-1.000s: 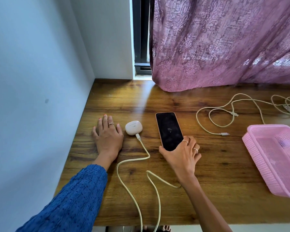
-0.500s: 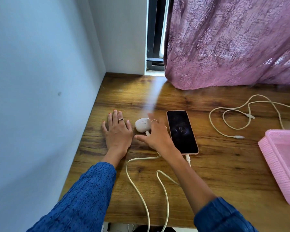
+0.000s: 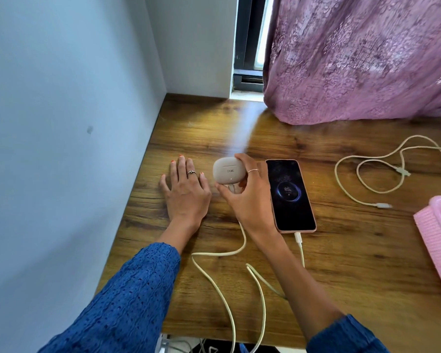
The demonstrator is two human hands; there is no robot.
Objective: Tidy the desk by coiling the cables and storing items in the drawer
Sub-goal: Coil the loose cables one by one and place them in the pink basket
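Note:
My right hand (image 3: pixel 250 197) grips a white earbud case (image 3: pixel 227 170), lifted and tilted so its front faces me; its cream cable (image 3: pixel 222 253) still hangs from its underside. My left hand (image 3: pixel 186 192) rests flat on the wooden desk (image 3: pixel 341 263), just left of the case. A phone (image 3: pixel 290 194) in a pink cover lies to the right of my right hand, screen lit with 85, and a second cream cable (image 3: pixel 300 247) is plugged into its near end. Both cables run off the desk's front edge.
A loose cream cable (image 3: pixel 367 171) lies in loops on the right of the desk. A pink plastic basket (image 3: pixel 438 240) sits at the right edge. A purple curtain (image 3: pixel 354 59) hangs onto the desk at the back. A wall borders the left side.
My right hand left the phone, moved left to the earbud case, then lifted and tilted it. The phone screen lit up. My left hand stayed flat.

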